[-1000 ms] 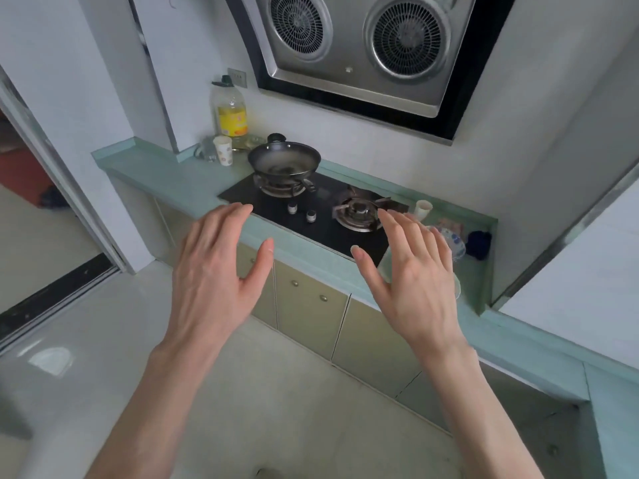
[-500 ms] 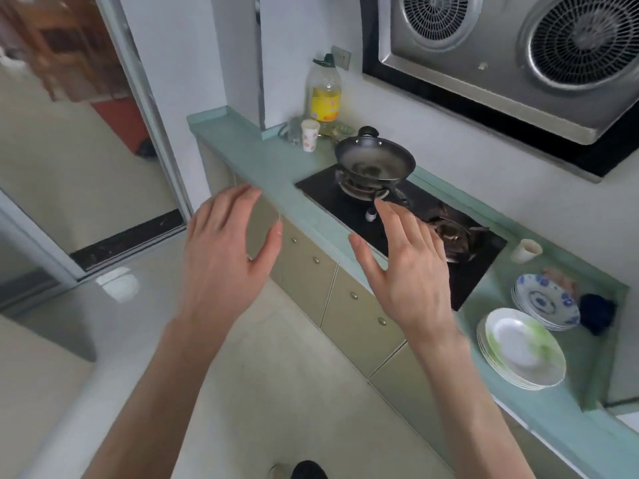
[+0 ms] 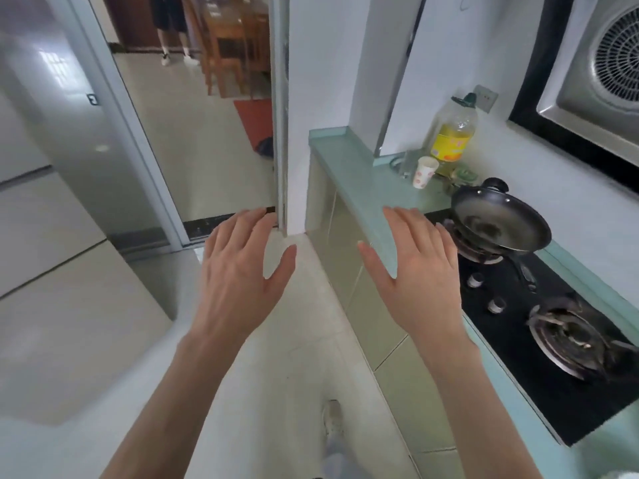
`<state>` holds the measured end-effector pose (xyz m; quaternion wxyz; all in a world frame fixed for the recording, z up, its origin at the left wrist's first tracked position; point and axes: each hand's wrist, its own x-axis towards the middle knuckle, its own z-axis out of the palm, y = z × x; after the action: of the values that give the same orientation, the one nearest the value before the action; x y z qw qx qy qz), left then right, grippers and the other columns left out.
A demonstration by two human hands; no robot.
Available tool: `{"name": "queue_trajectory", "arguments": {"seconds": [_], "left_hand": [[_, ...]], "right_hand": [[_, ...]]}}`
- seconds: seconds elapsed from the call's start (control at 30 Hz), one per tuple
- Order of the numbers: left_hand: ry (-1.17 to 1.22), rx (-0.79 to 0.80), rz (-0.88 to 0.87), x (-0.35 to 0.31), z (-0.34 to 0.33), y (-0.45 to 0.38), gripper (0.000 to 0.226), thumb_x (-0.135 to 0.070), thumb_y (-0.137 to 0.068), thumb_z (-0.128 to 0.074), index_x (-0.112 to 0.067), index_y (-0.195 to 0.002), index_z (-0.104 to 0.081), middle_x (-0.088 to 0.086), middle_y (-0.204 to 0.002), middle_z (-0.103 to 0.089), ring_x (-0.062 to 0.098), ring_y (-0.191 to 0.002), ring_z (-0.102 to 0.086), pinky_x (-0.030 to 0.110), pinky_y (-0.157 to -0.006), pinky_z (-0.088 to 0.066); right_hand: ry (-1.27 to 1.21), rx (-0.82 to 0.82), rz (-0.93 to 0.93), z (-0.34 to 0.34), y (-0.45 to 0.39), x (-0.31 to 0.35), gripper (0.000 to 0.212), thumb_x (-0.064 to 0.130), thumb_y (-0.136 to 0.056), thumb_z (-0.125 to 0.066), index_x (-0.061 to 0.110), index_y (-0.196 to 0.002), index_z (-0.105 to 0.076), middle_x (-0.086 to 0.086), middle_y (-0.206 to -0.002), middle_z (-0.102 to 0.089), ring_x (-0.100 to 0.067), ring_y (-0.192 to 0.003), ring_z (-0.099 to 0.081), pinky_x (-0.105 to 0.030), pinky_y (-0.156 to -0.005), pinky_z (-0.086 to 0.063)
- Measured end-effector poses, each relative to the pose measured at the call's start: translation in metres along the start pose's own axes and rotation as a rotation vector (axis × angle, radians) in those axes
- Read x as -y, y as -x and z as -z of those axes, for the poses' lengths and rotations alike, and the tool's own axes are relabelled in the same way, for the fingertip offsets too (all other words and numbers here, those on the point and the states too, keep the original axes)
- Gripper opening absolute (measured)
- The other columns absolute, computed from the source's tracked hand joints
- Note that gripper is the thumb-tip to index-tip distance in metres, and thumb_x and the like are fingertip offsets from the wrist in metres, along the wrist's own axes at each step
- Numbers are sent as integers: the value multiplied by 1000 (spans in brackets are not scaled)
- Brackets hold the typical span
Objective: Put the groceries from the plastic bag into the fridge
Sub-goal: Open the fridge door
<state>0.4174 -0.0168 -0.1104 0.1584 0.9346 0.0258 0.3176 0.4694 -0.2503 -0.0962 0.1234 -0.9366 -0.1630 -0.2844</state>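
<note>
We have a single head-worn wide-angle view, looking forward and down from standing height. Our two bare hands, left [image 3: 238, 274] and right [image 3: 415, 271], sit close in the centre; the pale green table [image 3: 359, 188] runs along the right, and an open doorway [image 3: 193, 108] lies ahead.

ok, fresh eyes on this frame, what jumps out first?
Two bare, empty hands, left hand and right hand, spread open mid-frame above the pale tiled floor. To the right, a black round wok sits on the black gas hob. The tall grey fridge fills the left, doors shut.
</note>
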Motion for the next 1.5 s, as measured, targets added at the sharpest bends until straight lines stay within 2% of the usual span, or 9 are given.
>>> {"name": "queue_trajectory", "arguments": {"seconds": [0.23, 0.33, 0.47, 0.7, 1.13, 1.3, 1.5], "left_hand": [[-143, -59, 191, 48, -1, -27, 51, -47, -99, -52, -15, -139, -57, 2, -143, -57, 26, -137, -48, 44, -115, -35], [-206, -77, 282, 65, 0, -39, 52, -47, -99, -52, -16, -140, -55, 1, -142, -58, 26, -136, -48, 44, -113, -37], [-298, -113, 396, 85, 6, -49, 53, -48, -100, -51, -15, -141, -54, 1, -140, -58, 28, -133, -51, 45, -110, -42], [-496, -167, 600, 101, 24, -33, 53, -48, -101, -50, -15, -142, -54, 2, -141, -59, 28, -133, -52, 43, -107, -42], [-770, -280, 943, 121, 81, 43, 51, -46, -99, -54, -13, -138, -56, 3, -136, -60, 29, -129, -54, 43, -108, -44], [-807, -296, 1052, 142, 103, 83, 53, -48, -99, -52, -13, -139, -57, 4, -138, -60, 29, -132, -53, 44, -108, -44], [-835, -341, 1116, 177, 149, 123, 52, -47, -98, -53, -14, -139, -56, 3, -140, -60, 27, -134, -51, 42, -109, -42]], "right_hand": [[-152, 95, 202, -57, -80, 41, 67, 64, -105, -32, 18, -152, -46, -3, -153, -52, -22, -147, -41, -43, -126, -21], [-229, 163, 285, -82, -111, 60, 68, 64, -104, -31, 19, -155, -42, -2, -155, -49, -21, -148, -40, -44, -126, -25], [-293, 195, 423, -112, -146, 85, 68, 65, -105, -32, 19, -154, -42, -1, -154, -50, -21, -146, -41, -46, -122, -32], [-485, 215, 643, -152, -178, 139, 67, 62, -103, -35, 17, -151, -47, -3, -150, -54, -24, -144, -44, -46, -120, -33], [-726, 293, 1024, -178, -154, 268, 66, 61, -103, -41, 15, -150, -47, -5, -149, -55, -27, -142, -48, -48, -117, -36], [-752, 314, 1113, -176, -127, 321, 68, 62, -103, -38, 15, -151, -45, -6, -149, -55, -27, -141, -48, -46, -118, -34], [-778, 313, 1169, -167, -95, 396, 66, 61, -103, -40, 15, -150, -46, -7, -148, -55, -28, -141, -48, -49, -116, -37]]}}
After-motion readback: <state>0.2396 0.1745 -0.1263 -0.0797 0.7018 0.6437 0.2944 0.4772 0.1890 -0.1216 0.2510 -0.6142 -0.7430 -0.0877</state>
